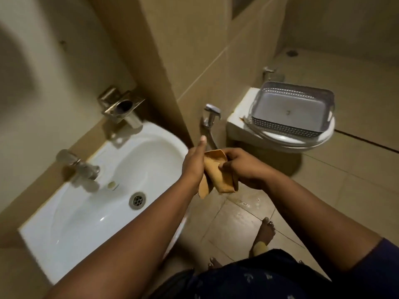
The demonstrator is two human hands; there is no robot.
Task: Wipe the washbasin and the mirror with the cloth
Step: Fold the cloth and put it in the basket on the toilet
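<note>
Risk first: cloth (218, 175) hangs between both hands out over the floor (237, 214), just past the basin (90, 212) rim, so a loose pinch would likely drop it onto the wet-looking tiles beside the bare foot (266, 229), and a dirtied cloth would smear the basin rather than clean it; folding it too thick could also leave it clumsy around the tap (82, 167) and drain (137, 200); the mirror is not in view, so I cannot tell how far the reach to it is. Pose: both forearms stretch forward and meet in front of the body; left hand (194, 162) lies against the cloth's left side, thumb raised straight up, its fingers hidden behind the fabric, so I cannot tell whether they curl round it; right hand (239, 167) has its fingers curled over the cloth's upper fold, pinching it, knuckles up. Cloth is bunched and part-folded, its lower corner dangling free, touching neither basin nor floor.
</note>
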